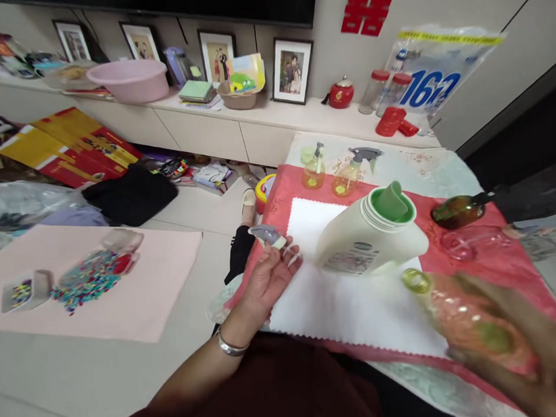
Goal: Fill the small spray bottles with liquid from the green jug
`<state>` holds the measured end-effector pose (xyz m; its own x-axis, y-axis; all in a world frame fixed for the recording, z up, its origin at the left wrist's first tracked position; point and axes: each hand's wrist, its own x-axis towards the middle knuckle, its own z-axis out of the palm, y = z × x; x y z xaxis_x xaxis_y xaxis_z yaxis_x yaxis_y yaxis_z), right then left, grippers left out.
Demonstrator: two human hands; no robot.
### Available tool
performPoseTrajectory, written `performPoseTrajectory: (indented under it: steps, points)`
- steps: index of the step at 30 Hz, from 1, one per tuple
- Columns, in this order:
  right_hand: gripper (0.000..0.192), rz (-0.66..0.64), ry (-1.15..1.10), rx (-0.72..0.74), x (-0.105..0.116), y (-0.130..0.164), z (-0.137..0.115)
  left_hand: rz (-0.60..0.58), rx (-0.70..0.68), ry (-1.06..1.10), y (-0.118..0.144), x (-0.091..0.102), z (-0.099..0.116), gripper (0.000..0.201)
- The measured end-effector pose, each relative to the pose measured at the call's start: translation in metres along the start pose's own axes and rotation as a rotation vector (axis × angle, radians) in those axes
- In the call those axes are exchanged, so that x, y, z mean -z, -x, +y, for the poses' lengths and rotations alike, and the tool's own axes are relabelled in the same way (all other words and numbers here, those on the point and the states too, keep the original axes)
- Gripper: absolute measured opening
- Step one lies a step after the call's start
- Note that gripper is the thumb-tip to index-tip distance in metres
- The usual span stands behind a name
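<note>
Two hands work over the white cloth [346,304]. Palm up at the cloth's left edge, the left hand [267,279] pinches a grey spray-pump head [269,235] in its fingertips. Low at the right, the blurred right hand [518,339] wraps a clear orange-tinted bottle [462,317], tilted toward the big white bottle [369,238].

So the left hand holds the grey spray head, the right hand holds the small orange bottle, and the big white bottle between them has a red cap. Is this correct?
One detail is wrong: the cap of the big white bottle is green, not red, as the head view shows. The rest stands: the left hand holds the grey spray head, and the right hand holds the small orange bottle.
</note>
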<state>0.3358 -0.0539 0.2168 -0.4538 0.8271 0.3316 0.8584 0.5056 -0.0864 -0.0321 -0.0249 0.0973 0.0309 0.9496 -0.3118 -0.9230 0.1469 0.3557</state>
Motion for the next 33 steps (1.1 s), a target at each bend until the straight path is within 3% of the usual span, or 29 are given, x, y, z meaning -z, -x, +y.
performPoseTrajectory:
  steps: [3,6,10,17,21,30,33]
  points:
    - [0.066,-0.192,-0.169,-0.067,-0.034,0.022,-0.035,-0.037,-0.091,-0.038,0.003,-0.009,0.012,0.033]
    - [0.067,-0.231,-0.322,-0.162,-0.062,0.031,-0.064,-0.085,-0.131,-0.065,0.007,-0.017,0.017,0.032]
    - [0.070,-0.279,-0.446,-0.261,-0.082,0.030,-0.085,-0.123,-0.131,-0.054,0.012,-0.024,0.016,0.045]
    - [0.069,-0.258,-0.471,-0.274,-0.092,0.024,-0.092,-0.104,-0.181,-0.141,0.015,-0.026,0.015,0.037]
    - [0.070,-0.275,-0.496,-0.297,-0.096,0.026,-0.091,-0.106,-0.194,-0.144,0.017,-0.029,0.016,0.048]
    - [0.070,-0.196,-0.599,-0.365,-0.106,0.016,-0.109,-0.144,0.010,-0.206,0.029,-0.035,-0.016,0.045]
    - [0.068,-0.164,-0.637,-0.360,-0.106,0.011,-0.116,-0.137,0.018,-0.252,0.032,-0.035,-0.026,0.045]
